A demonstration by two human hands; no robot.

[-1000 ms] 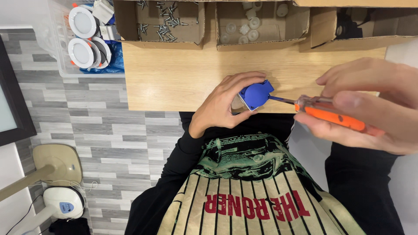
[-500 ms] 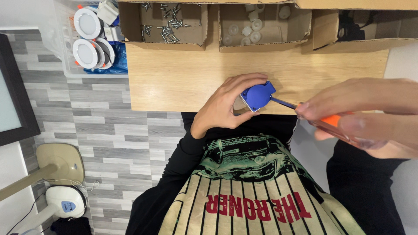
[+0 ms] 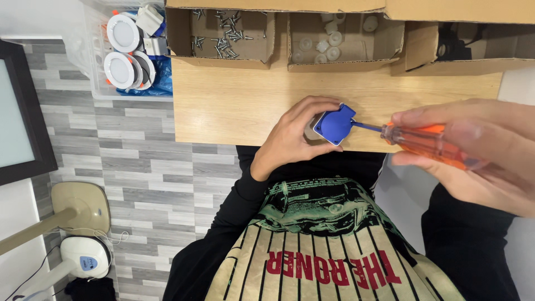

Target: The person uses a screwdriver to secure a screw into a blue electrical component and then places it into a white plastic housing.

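The left hand point(image 3: 292, 139) wraps around a blue-capped socket part point(image 3: 333, 124) at the near edge of the wooden worktop point(image 3: 239, 106). The right hand point(image 3: 473, 153) grips an orange-handled screwdriver point(image 3: 423, 142), its tip touching the blue cap's right side. Cardboard boxes of screws point(image 3: 223, 28) and white plastic pieces point(image 3: 329, 42) sit along the far edge.

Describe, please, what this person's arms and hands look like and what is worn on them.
Both hands are bare: the left hand and the right hand show no gloves, and no rings or watch can be seen. The left arm is covered to the wrist by a plain black long sleeve. The right arm wears a matching black sleeve; its cuff is hidden behind the hand. No markings show on either sleeve.
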